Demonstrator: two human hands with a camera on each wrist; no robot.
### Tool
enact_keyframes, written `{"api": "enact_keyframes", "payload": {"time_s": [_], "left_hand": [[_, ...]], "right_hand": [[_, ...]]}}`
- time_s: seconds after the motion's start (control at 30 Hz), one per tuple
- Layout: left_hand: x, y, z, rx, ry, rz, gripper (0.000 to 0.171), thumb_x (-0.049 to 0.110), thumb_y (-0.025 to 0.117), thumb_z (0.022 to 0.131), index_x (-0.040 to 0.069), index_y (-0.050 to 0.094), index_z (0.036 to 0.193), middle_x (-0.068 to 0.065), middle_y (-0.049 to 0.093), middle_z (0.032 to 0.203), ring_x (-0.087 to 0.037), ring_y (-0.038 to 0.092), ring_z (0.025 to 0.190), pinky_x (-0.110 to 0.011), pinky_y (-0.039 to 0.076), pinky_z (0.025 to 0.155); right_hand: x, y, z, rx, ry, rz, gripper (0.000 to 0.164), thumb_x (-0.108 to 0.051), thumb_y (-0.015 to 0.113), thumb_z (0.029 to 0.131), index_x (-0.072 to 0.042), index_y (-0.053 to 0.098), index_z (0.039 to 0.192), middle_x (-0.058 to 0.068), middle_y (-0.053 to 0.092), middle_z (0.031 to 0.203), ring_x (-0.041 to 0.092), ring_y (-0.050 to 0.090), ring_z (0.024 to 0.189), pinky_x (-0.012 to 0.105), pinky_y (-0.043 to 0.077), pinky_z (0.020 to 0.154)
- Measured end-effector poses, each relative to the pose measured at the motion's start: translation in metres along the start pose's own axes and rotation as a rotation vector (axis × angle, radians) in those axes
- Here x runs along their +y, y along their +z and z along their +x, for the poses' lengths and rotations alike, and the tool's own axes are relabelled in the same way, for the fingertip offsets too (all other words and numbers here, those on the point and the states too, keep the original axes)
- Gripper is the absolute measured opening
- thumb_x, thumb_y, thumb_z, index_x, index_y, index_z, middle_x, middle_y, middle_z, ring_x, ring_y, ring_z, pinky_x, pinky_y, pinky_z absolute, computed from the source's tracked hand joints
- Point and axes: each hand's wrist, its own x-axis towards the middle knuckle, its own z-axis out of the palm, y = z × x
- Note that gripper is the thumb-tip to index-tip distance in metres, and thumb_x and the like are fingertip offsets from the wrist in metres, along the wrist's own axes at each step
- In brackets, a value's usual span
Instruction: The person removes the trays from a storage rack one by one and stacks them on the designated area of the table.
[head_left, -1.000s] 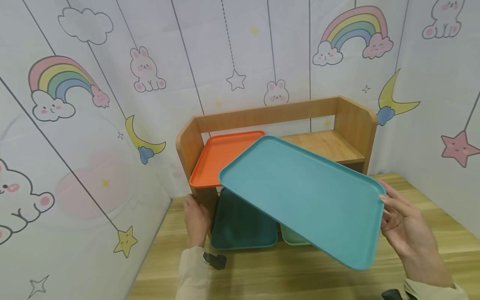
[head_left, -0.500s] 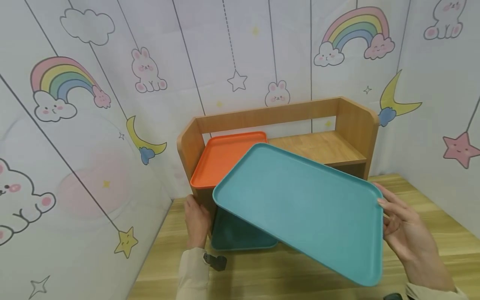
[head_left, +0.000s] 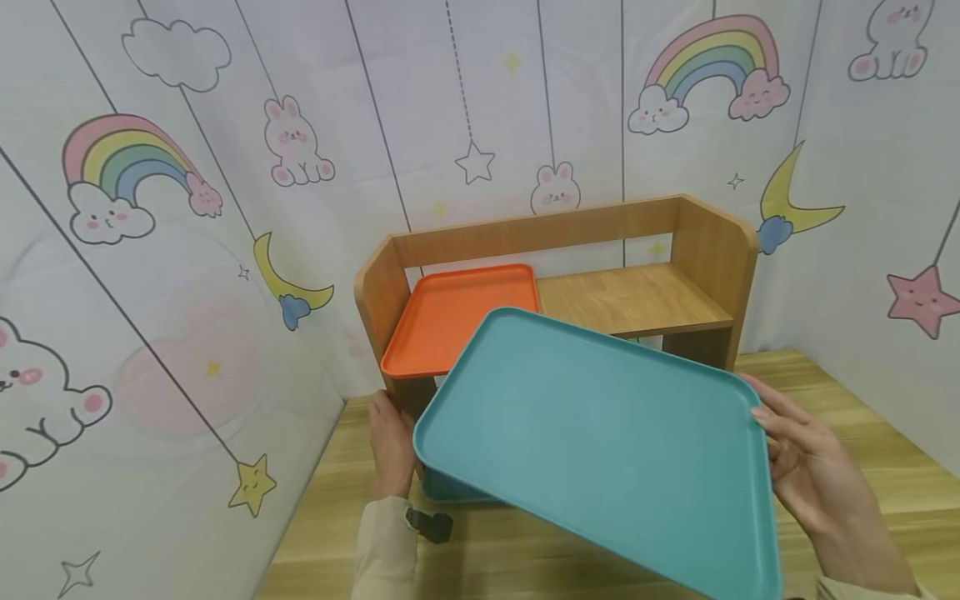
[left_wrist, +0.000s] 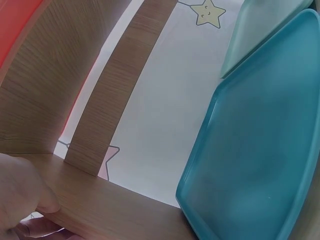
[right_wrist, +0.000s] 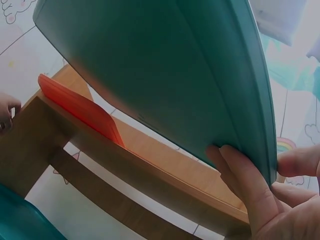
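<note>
1. The right hand (head_left: 817, 471) pinches a teal, rectangular, low-rimmed tray (head_left: 592, 442) by its short right edge, near the far corner; fingers press its underside.
2. That tray is tilted in front of the shelf, its near right corner reaching the bottom of the head view. Its far left corner overlaps the shelf's front there (the right wrist view shows the tray's underside above the board's level).
3. The left hand (head_left: 392, 446) grips the front edge of the left side panel of a light-brown wooden shelf unit (head_left: 708, 271), thumb inside and fingers outside. The held tray's left end appears close to it from the head; whether they touch cannot be told.
4. An orange, rectangular, rimmed tray (head_left: 465, 312) lies on the top board against the left panel; from its right edge, bare wood runs to the right panel.
5. Below, a blue-teal rimmed tray (left_wrist: 260, 140) occupies the left part, one corner near the left panel; a pale mint tray (left_wrist: 262, 30) sits just beside it.
6. Wood-grained tabletop (head_left: 322, 517) shows as a strip between left hand and printed white wall covering (head_left: 420, 100), and extends right of the right hand.
</note>
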Motion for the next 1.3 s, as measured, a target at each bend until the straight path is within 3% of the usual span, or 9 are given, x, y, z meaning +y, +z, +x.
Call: {"api": "enact_keyframes", "payload": {"time_s": [0.17,0.43,0.83,1.3], "left_hand": [[-0.003,0.002,0.001,0.02,0.02,-0.012,0.025,0.002,0.043,0.092,-0.002,0.043,0.117,-0.024,0.051,0.105,-0.041,0.057,0.096,-0.051,0.049,0.076],[-0.01,0.007,0.003,0.029,0.006,-0.036,0.025,0.004,0.046,0.093,0.0,0.043,0.118,-0.024,0.052,0.108,-0.042,0.057,0.1,-0.055,0.048,0.084],[-0.005,0.002,0.0,0.02,0.022,-0.016,0.029,-0.001,0.045,0.09,-0.004,0.041,0.119,-0.027,0.051,0.109,-0.044,0.057,0.1,-0.055,0.048,0.086],[-0.001,0.001,0.001,-0.003,0.004,-0.004,0.029,-0.001,0.045,0.091,-0.005,0.042,0.12,-0.028,0.05,0.112,-0.044,0.055,0.105,-0.055,0.047,0.09]], "right_hand": [[0.0,0.0,-0.001,-0.031,0.011,0.015,0.053,0.003,0.012,0.101,-0.005,0.046,0.14,0.017,0.062,0.126,0.025,0.07,0.097,0.034,0.056,0.08],[0.001,0.002,-0.003,-0.065,0.051,-0.012,0.055,0.004,0.011,0.1,-0.008,0.044,0.142,0.015,0.061,0.129,0.024,0.069,0.098,0.034,0.056,0.08],[0.001,-0.001,-0.01,-0.123,0.107,0.012,0.057,0.001,0.006,0.101,-0.011,0.039,0.146,0.012,0.056,0.136,0.024,0.067,0.103,0.035,0.055,0.085],[0.002,-0.007,-0.016,-0.15,0.173,0.029,0.059,0.002,0.006,0.101,-0.013,0.039,0.146,0.009,0.054,0.139,0.022,0.067,0.096,0.032,0.055,0.083]]}}
